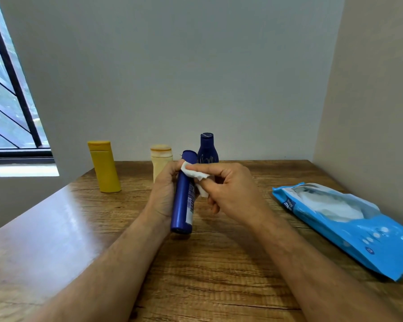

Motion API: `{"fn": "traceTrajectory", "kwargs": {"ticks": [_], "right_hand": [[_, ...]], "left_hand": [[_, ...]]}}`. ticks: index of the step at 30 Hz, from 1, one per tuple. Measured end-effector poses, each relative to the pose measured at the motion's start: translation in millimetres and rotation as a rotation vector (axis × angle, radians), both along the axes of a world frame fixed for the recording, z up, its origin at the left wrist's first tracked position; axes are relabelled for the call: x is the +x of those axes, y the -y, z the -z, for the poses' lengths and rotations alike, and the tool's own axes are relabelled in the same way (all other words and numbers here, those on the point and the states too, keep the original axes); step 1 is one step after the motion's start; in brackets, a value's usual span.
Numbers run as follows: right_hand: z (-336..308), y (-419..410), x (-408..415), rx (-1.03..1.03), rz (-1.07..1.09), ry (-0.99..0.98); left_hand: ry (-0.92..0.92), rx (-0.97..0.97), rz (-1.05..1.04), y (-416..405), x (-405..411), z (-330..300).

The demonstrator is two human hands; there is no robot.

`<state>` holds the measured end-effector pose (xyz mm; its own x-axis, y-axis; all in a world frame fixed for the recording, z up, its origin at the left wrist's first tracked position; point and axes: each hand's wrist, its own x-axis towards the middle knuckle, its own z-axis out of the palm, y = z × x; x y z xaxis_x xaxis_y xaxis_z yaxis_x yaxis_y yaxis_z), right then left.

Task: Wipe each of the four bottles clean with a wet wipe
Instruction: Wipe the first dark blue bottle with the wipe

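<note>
Gripping a slim blue bottle (183, 196) in left hand (164, 194) above bench (219, 263) middle, pinching wipe (194, 176) in right hand (230, 189), rubbing near cap. Apparently midway: three bottles (159, 162) standing far, progress unclear.

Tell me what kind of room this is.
Probably a room in a home: a wooden table pushed into a corner of plain painted walls, a barred window at the left, and toiletry bottles with a pack of wipes.

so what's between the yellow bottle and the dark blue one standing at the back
In the head view, the cream bottle stands between the yellow bottle and the standing dark blue bottle, partly hidden behind the left hand.
</note>
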<state>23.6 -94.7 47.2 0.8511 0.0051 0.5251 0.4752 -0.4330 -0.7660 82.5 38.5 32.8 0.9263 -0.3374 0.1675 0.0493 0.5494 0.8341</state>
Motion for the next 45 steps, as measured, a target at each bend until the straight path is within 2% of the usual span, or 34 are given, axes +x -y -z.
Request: {"fn": "traceTrajectory", "kwargs": {"ticks": [4,6,10,12,15,18,21,24,30,32,34,36,38,40,42,45], "right_hand": [[-3.8,-2.9,-6.4,-0.153,-0.154,-0.168],[-5.4,-4.5,-8.0,-0.207,-0.180,-0.177],[-0.7,-1.9,-0.8,-0.266,0.066,0.053],[2.0,0.8,3.1,-0.192,0.163,0.102],[3.1,3.4,5.7,-0.155,0.199,0.140],[2.1,3.2,4.2,-0.184,0.077,0.104],[2.0,1.5,0.6,-0.311,-0.107,-0.026],[1.9,-0.1,-0.1,-0.384,-0.100,-0.029],[1.6,4.2,7.5,-0.206,0.271,0.201],[1.4,4.6,8.0,-0.146,0.250,0.204],[1.2,4.9,6.0,-0.160,0.123,0.131],[0.8,3.7,2.4,-0.264,-0.025,0.026],[1.6,2.7,1.4,-0.365,-0.080,-0.004],[0.9,1.6,1.7,-0.363,-0.038,0.023],[0.5,2.6,3.6,-0.316,0.104,0.104],[-0.1,6.8,7.2,-0.165,0.254,0.199]], "left_hand": [[-0.107,0.004,-0.006,-1.7,1.5,-2.4],[-0.131,-0.022,-0.036,-0.7,4.5,-3.3],[-0.100,-0.035,0.020,1.7,2.7,-0.8],[-0.075,-0.050,0.075,2.6,1.1,1.8],[-0.079,-0.047,0.103,3.9,-2.0,1.8],[-0.121,-0.028,0.111,2.2,-2.5,-1.2],[-0.134,-0.034,0.060,-0.7,3.9,-2.4],[-0.152,-0.033,0.036,-0.6,7.0,-0.9],[-0.064,-0.001,0.130,7.8,-1.3,5.1],[-0.047,-0.004,0.128,7.4,-2.6,3.6],[-0.071,-0.022,0.102,4.5,-0.4,1.8],[-0.091,-0.050,0.068,1.3,4.5,0.7],[-0.111,-0.088,0.035,-0.9,9.9,0.5],[-0.112,-0.081,0.039,-1.3,10.3,1.2],[-0.085,-0.033,0.080,1.4,4.8,2.7],[-0.014,0.040,0.116,6.9,-3.0,5.0]]}}
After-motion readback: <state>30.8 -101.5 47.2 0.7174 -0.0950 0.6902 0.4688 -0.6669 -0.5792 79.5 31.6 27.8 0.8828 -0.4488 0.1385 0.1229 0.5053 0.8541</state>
